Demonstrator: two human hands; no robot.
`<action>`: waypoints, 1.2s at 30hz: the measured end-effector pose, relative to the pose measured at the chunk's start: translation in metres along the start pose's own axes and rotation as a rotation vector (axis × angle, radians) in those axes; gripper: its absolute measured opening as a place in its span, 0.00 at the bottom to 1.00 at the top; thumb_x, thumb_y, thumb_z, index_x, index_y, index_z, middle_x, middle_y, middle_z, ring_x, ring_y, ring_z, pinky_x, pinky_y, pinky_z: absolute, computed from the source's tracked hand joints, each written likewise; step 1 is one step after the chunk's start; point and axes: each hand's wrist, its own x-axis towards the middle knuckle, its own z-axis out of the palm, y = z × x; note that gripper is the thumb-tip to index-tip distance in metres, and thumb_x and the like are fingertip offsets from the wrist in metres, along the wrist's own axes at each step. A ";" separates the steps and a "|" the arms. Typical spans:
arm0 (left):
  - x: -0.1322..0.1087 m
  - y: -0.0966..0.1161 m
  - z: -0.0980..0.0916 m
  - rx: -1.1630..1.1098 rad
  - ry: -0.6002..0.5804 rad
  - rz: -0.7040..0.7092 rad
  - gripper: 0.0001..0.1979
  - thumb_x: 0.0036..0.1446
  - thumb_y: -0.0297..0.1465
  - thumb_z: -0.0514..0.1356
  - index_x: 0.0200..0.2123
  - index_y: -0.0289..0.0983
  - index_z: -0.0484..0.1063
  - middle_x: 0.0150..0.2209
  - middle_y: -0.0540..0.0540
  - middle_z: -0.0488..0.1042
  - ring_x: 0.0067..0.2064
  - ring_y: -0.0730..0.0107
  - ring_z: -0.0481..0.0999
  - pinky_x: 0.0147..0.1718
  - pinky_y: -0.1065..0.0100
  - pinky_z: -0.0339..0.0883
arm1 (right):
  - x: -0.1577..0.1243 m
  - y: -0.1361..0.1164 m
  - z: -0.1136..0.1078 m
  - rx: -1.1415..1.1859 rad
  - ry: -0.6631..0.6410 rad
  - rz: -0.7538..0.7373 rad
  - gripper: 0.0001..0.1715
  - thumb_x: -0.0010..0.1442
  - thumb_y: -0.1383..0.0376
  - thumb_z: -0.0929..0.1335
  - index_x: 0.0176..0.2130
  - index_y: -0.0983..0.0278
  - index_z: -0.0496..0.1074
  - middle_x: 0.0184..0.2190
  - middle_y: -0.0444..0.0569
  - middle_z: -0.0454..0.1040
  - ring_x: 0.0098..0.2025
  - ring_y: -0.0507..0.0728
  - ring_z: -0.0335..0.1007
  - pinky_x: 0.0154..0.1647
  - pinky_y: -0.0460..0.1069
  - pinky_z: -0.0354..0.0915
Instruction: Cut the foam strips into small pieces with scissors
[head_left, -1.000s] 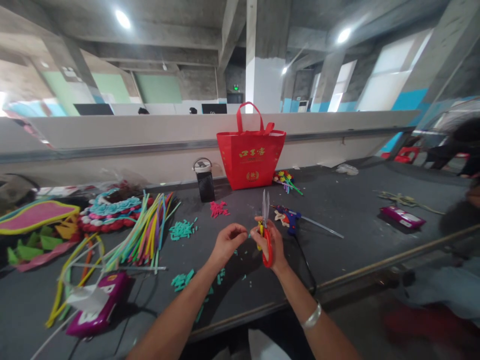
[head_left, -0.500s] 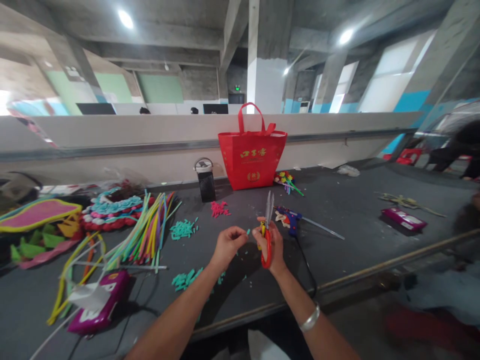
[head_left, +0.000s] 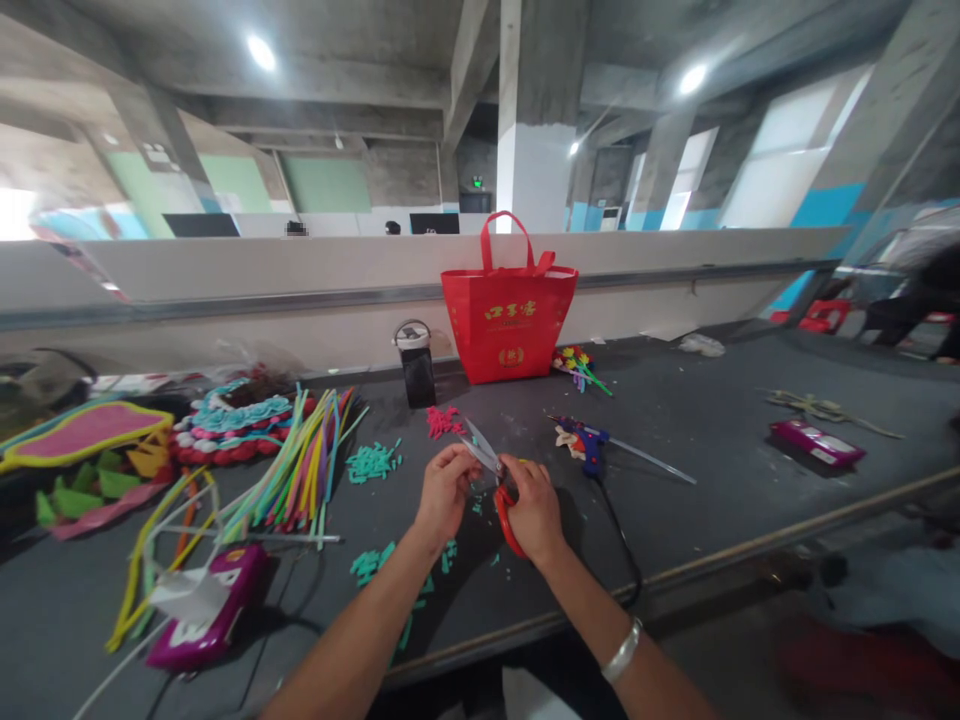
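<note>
Right hand (head_left: 534,508) grips scissors (head_left: 493,463) above table (head_left: 675,530), blades (head_left: 481,443) just beside left hand (head_left: 445,492), which is pinched closed, contents unclear; step judged snipping, any further cut needing fingertips (head_left: 463,460) clear.

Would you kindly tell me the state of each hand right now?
Left hand: pinched closed beside the scissors; whether it holds anything cannot be told.
Right hand: closed, holding the scissors.

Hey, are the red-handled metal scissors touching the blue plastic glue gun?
Apart: the head view shows dark tabletop between the scissors and the glue gun.
</note>
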 end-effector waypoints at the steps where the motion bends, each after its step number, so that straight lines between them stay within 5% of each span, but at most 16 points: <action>1: 0.000 0.000 0.000 -0.002 -0.003 -0.001 0.05 0.44 0.29 0.66 0.24 0.34 0.73 0.22 0.51 0.70 0.24 0.78 0.65 0.28 0.74 0.60 | 0.000 0.000 0.000 0.002 0.000 0.002 0.30 0.49 0.75 0.65 0.51 0.60 0.68 0.40 0.50 0.72 0.45 0.59 0.64 0.46 0.53 0.63; 25: -0.002 0.005 0.000 0.114 -0.017 -0.012 0.09 0.40 0.31 0.69 0.22 0.34 0.72 0.20 0.51 0.69 0.23 0.78 0.64 0.26 0.74 0.56 | -0.003 0.003 0.004 0.090 0.002 -0.003 0.26 0.51 0.74 0.64 0.49 0.60 0.68 0.40 0.49 0.74 0.44 0.57 0.69 0.45 0.50 0.66; 36: 0.000 0.006 -0.003 0.178 -0.018 0.016 0.09 0.42 0.32 0.69 0.24 0.34 0.73 0.20 0.51 0.69 0.23 0.78 0.64 0.26 0.73 0.56 | -0.004 0.002 0.003 0.083 0.009 -0.002 0.23 0.51 0.75 0.63 0.46 0.60 0.70 0.33 0.45 0.75 0.35 0.55 0.71 0.37 0.46 0.65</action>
